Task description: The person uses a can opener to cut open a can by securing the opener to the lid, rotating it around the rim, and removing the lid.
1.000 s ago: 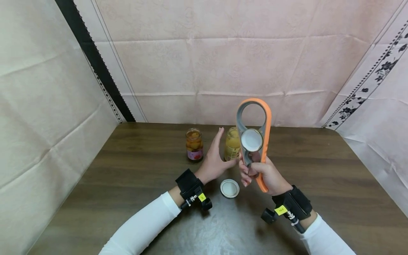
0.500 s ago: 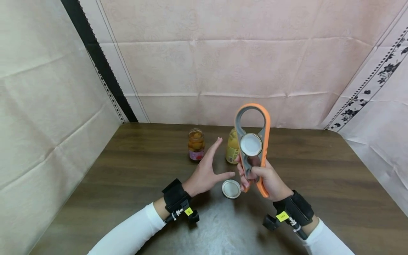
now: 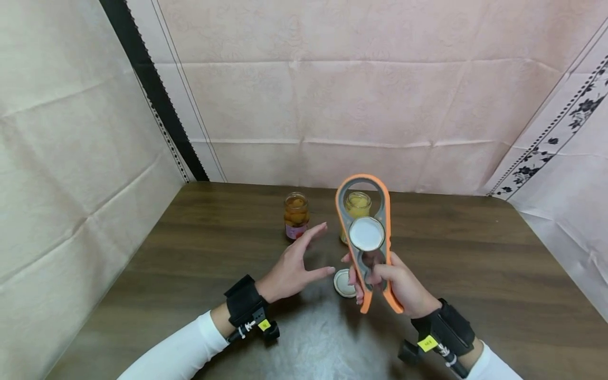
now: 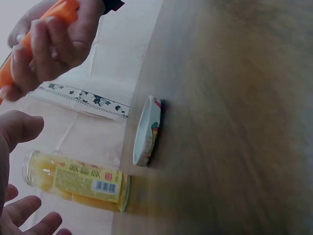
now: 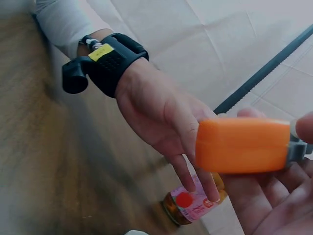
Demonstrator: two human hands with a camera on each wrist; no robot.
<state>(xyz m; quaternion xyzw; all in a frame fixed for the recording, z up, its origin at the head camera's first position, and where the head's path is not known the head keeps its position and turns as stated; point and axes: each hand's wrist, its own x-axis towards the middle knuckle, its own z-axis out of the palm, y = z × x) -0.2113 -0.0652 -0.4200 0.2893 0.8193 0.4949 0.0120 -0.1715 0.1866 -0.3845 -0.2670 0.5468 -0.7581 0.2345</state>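
Observation:
My right hand point(image 3: 406, 287) grips the handles of an orange and grey jar opener point(image 3: 387, 227), raised above the table. A round lid point(image 3: 367, 234), pale side toward the head camera, sits between the opener's arms. My left hand point(image 3: 292, 274) hovers with fingers spread and thumb apart, touching nothing. Just right of its thumb, a second lid point(image 3: 343, 284) lies on the table with its pale inside up. Behind the opener stands a lidless glass jar of yellow fruit point(image 3: 358, 203), partly covered. The left wrist view shows that jar's yellow label point(image 4: 88, 181).
A glass jar with brownish round pieces point(image 3: 296, 211) and a pink label stands behind my left hand, with no lid visible on it. The wooden table point(image 3: 228, 227) ends at a cloth backdrop point(image 3: 304, 105), with more cloth on both sides.
My left hand has drawn back from the yellow jar, toward the left and nearer to me. The right hand has lowered the opener with the lid in it and shifted slightly left.

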